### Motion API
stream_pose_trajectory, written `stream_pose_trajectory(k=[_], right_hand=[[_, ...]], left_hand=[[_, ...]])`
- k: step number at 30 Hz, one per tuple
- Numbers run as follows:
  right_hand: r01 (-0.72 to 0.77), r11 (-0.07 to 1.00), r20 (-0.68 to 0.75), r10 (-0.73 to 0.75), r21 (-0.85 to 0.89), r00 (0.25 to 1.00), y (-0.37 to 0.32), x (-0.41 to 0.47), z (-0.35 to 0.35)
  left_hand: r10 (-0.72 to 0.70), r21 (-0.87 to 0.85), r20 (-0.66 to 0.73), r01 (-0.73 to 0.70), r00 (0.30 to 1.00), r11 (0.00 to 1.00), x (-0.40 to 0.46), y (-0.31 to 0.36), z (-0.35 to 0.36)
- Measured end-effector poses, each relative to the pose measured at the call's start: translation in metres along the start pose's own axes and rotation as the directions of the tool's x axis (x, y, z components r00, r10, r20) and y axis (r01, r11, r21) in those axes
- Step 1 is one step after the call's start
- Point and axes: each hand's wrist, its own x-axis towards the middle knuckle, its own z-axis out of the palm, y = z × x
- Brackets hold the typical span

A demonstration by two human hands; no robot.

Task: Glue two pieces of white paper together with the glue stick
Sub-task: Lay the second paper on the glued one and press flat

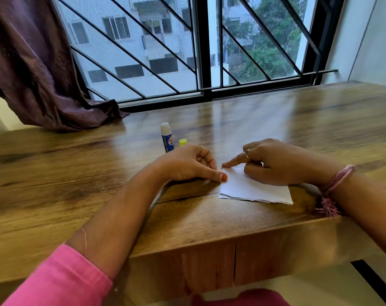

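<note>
Paper (254, 188), white and ragged-edged, lies half hidden under right hand (276, 164); left hand (187, 164) thumb presses its corner, neither hand gripping.

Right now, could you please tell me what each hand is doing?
Left hand: curled, gripping nothing, thumb pressing the white paper at its left edge.
Right hand: gripping nothing, index finger pressing the paper's far corner.

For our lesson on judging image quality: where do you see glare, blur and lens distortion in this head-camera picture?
Head view: window daylight puts pale glare on the wooden table behind the glue stick; the pink sleeve and near table edge are blurred; the wide lens bends the window bars; the white paper stays fairly sharp.
</note>
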Motion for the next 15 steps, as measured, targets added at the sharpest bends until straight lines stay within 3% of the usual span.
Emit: stream_pose_trajectory(k=[5, 9, 15], right_hand=[[0.122, 0.973, -0.220, -0.077, 0.198, 0.972, -0.0031, -0.0040, -0.0080], [0.192, 0.941, -0.141, -0.157, 0.279, 0.977, -0.0084, -0.0067, -0.0096], [0.231, 0.945, -0.035, -0.229, 0.232, 0.973, -0.0093, -0.0069, -0.0037]], left_hand=[[0.039, 0.018, 0.011, -0.039, 0.999, 0.999, -0.0012, 0.0007, 0.0006], [0.054, 0.005, 0.048, -0.055, 0.997, 0.998, -0.0026, 0.0015, 0.0002], [0.055, 0.032, 0.051, -0.057, 0.997, 0.998, -0.0043, 0.0005, -0.0006]])
